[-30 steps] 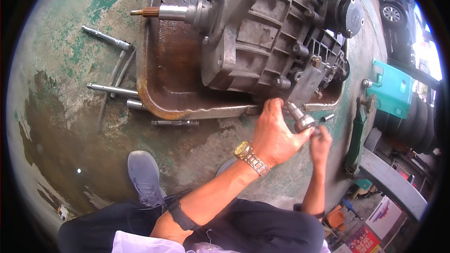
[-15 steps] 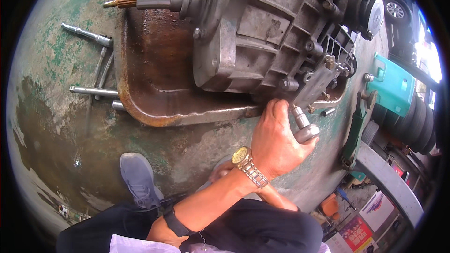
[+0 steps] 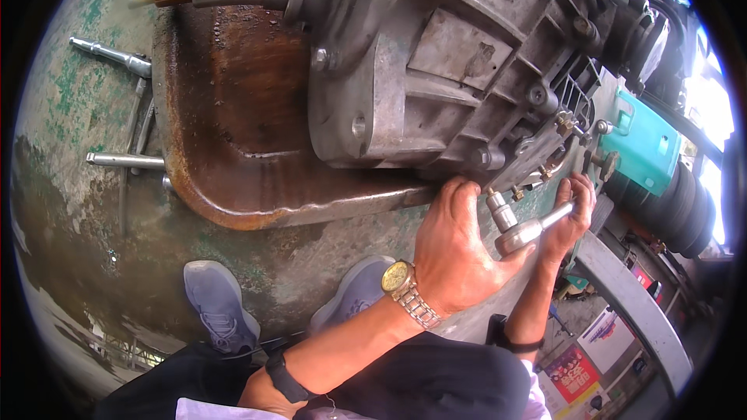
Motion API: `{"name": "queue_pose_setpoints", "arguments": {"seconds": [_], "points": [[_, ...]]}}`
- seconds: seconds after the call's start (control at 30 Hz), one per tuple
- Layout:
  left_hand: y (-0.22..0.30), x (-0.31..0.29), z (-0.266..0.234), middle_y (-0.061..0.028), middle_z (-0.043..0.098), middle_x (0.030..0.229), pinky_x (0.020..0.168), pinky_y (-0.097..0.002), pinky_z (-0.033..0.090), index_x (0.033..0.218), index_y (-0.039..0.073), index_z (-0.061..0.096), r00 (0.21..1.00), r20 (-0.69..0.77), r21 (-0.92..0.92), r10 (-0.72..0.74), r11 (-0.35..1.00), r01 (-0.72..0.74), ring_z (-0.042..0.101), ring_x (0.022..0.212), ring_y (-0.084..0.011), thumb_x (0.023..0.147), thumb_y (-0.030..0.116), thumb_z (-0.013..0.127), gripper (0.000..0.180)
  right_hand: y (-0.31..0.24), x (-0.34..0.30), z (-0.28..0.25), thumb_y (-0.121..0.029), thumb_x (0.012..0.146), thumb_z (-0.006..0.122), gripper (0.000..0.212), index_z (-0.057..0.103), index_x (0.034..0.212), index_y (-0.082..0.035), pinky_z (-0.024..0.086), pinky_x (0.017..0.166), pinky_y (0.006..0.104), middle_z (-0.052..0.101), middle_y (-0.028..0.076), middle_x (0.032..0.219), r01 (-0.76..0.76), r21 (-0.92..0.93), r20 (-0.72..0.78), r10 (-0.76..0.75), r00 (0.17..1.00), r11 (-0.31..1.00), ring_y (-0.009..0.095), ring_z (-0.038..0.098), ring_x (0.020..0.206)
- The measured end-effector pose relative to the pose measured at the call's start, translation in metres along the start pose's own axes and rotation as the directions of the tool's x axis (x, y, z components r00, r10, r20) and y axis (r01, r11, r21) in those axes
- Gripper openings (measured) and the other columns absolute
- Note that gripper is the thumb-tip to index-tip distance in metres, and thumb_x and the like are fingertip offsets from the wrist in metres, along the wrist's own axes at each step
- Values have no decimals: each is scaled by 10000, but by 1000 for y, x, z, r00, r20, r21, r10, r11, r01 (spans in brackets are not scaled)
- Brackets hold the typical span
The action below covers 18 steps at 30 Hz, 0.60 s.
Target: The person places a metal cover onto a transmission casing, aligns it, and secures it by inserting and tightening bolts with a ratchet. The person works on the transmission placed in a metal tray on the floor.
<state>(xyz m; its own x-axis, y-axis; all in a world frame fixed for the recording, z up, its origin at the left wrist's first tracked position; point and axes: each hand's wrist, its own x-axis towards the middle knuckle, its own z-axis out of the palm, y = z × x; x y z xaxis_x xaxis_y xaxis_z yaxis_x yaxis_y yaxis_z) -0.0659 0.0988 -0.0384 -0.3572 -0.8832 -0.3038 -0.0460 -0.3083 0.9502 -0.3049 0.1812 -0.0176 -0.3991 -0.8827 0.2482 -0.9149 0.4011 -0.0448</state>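
My right hand (image 3: 570,214) is closed around the handle of a silver ratchet wrench (image 3: 520,236). A socket on its head points up toward the lower edge of a metal plate on a grey cast gearbox (image 3: 459,47); whether it sits on a bolt is hard to see. My left hand (image 3: 455,245), with a watch on its wrist, steadies the ratchet head with its thumb. Its other fingers lie together against the gearbox's underside near the pan rim, their tips partly hidden. The gearbox rests over a rusty, oily metal pan (image 3: 210,206).
Left of the pan, silver socket-wrench tools (image 3: 117,54) and a bar (image 3: 124,160) lie on the worn green floor. A teal plastic container (image 3: 642,144) and stacked tires (image 3: 685,214) stand at the right, beside a curved grey metal bar (image 3: 638,303). My shoes (image 3: 222,307) are below the pan.
My right hand has come up from below my left forearm and taken hold of the ratchet handle, which now points up to the right. My left hand stays at the ratchet head. The view has shifted.
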Motion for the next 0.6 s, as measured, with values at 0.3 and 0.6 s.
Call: {"name": "queue_pose_setpoints", "arguments": {"seconds": [0.3, 0.6], "points": [[4, 2, 2, -253, 540, 1138, 819, -472, 517, 1186, -35, 444, 1000, -26, 36, 0, 999, 1, 598, 985, -434, 603, 232, 896, 784, -95, -148, 25, -81, 918, 656, 80, 639, 873, -18, 471, 637, 357, 624, 83, 726, -889, 333, 856, 294, 425, 314, 203, 586, 666], [5, 8, -10, -229, 566, 1096, 793, -468, 518, 1179, -21, 455, 994, 104, 88, -36, 996, 27, 611, 945, -413, 592, 243, 915, 791, -162, -154, 39, -41, 907, 631, 42, 659, 931, -21, 477, 669, 346, 647, 82, 773, -971, 238, 935, -263, 237, -27, 189, 603, 718]]}}
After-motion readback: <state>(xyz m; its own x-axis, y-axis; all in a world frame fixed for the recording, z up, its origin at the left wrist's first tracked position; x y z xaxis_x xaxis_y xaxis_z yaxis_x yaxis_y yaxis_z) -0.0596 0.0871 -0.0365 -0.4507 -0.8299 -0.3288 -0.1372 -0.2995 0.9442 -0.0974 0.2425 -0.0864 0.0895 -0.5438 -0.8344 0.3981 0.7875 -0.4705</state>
